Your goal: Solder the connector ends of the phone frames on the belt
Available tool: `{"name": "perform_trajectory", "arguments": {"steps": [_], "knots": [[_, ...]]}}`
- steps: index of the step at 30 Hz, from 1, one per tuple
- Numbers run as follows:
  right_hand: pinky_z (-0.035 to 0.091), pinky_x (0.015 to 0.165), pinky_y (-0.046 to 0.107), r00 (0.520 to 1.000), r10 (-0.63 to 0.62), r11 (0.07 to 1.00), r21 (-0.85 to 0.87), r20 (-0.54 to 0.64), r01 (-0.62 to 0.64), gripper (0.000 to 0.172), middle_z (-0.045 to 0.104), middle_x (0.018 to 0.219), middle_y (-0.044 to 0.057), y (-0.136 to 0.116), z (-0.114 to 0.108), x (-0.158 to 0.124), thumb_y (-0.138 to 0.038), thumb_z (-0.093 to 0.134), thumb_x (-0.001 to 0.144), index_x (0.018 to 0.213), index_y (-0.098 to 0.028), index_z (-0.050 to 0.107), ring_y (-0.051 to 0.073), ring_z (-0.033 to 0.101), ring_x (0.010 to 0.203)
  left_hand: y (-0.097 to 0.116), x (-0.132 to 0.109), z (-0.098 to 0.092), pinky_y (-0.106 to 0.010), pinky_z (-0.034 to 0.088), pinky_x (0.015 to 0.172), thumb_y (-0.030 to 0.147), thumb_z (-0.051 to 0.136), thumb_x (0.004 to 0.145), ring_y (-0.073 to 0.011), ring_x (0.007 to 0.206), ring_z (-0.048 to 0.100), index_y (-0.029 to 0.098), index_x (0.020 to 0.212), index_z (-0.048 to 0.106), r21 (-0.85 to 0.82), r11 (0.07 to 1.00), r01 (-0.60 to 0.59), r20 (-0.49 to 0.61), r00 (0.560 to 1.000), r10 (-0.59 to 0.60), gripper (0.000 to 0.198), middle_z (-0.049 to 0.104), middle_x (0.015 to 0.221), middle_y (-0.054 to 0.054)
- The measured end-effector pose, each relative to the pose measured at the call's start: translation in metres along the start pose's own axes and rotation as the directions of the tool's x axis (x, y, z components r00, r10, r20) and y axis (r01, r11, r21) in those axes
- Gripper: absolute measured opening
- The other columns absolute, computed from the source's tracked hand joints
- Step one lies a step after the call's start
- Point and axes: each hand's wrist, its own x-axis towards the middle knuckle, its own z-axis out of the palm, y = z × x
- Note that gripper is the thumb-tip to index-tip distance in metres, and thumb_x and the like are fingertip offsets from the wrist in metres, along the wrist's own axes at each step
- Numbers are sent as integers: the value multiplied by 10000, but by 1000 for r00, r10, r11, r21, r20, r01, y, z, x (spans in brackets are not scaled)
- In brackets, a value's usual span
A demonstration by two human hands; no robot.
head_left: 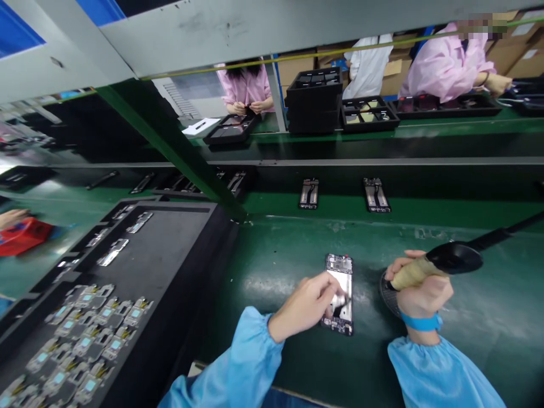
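Observation:
Flat on the green bench lies an open phone body (346,277), its circuit boards at both ends and a silvery bay between. Over its middle, my left hand (308,300) has its thumb and fingers pinched together. A small dark piece shows by the fingertips, too blurred to name. To the right of the phone, my right hand (423,294) is wrapped around a corded hand tool (414,273) with a beige tape-wound handle and a black cable end. Part of the tool's dark textured lower part shows left of that hand. A blue band circles my right wrist.
At left, a black tray (182,221) carries several small metal-and-board parts (85,340). Two more open phone bodies (309,194) lie beyond the bench's seam. A slanted green post (170,141) rises behind the tray. Across the line, people work beside stacked black trays (314,102).

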Motion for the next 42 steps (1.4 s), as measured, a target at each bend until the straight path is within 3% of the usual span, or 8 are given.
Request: {"name": "perform_trajectory", "arguments": {"steps": [2, 4, 6, 9, 18, 26, 29, 42], "knots": [[445, 368, 353, 1000, 0, 1000, 7, 3, 0, 753, 598, 578, 13, 0, 0, 0, -921, 493, 893, 995, -200, 684, 216, 541, 390, -7, 16, -7, -458, 597, 1051, 249, 545, 1115, -265, 1212, 726, 229, 1228, 703, 382, 907, -176, -140, 959, 245, 195, 766, 1298, -85], [456, 368, 349, 1000, -3, 1000, 9, 7, 3, 764, 599, 575, 13, 0, 0, 1, -927, 506, 885, 987, -188, 670, 213, 548, 390, -15, 30, -11, -532, 512, 1196, 207, 636, 1074, -315, 1424, 591, 243, 1329, 708, 630, 729, -268, -100, 903, 418, 268, 661, 1511, -97], [466, 372, 343, 1000, -3, 1000, 12, 7, 3, 780, 597, 570, 15, -2, 1, 1, -936, 529, 871, 978, -174, 660, 208, 553, 389, -22, 39, -11, -497, 550, 1155, 232, 642, 1085, -300, 1379, 606, 242, 1357, 717, 729, 609, -311, -20, 880, 474, 282, 652, 1514, -104], [464, 377, 323, 1000, 1, 1000, 24, 10, -1, 776, 600, 573, 19, -4, 3, 1, -923, 577, 861, 971, -158, 654, 197, 557, 392, -27, 41, -2, -409, 598, 1046, 306, 591, 1124, -251, 1220, 653, 246, 1292, 759, 737, 548, -395, 60, 846, 529, 245, 702, 1403, -95], [470, 407, 325, 1000, -8, 1000, -10, 19, 8, 715, 590, 608, -12, -6, 1, -1, -890, 513, 915, 1016, -194, 639, 186, 551, 420, -27, 27, 27, -390, 602, 975, 338, 580, 1131, -248, 1151, 649, 238, 1272, 758, 675, 554, -488, 83, 796, 600, 248, 692, 1341, -108], [492, 425, 371, 998, -54, 996, 67, 23, 52, 748, 591, 579, -16, -20, 9, -2, -936, 321, 931, 1013, -255, 620, 206, 537, 394, -24, 26, 34, -384, 605, 983, 344, 547, 1145, -250, 1176, 644, 225, 1241, 781, 639, 628, -444, 17, 825, 565, 280, 678, 1339, -111], [477, 422, 368, 998, 25, 1000, 14, 64, -26, 739, 593, 603, -8, -16, 18, -9, -943, 369, 918, 1061, -266, 628, 213, 546, 415, -24, 28, 34, -398, 600, 1006, 367, 546, 1144, -251, 1177, 645, 230, 1235, 797, 614, 657, -437, 11, 837, 546, 301, 683, 1330, -113], [494, 441, 349, 993, 12, 999, 40, 116, -16, 694, 594, 610, -20, -10, 26, -11, -890, 460, 930, 1066, -225, 606, 189, 542, 422, -21, 27, 33, -400, 593, 1035, 386, 546, 1143, -244, 1182, 649, 257, 1270, 793, 608, 669, -428, 24, 852, 523, 306, 683, 1341, -103]]}}
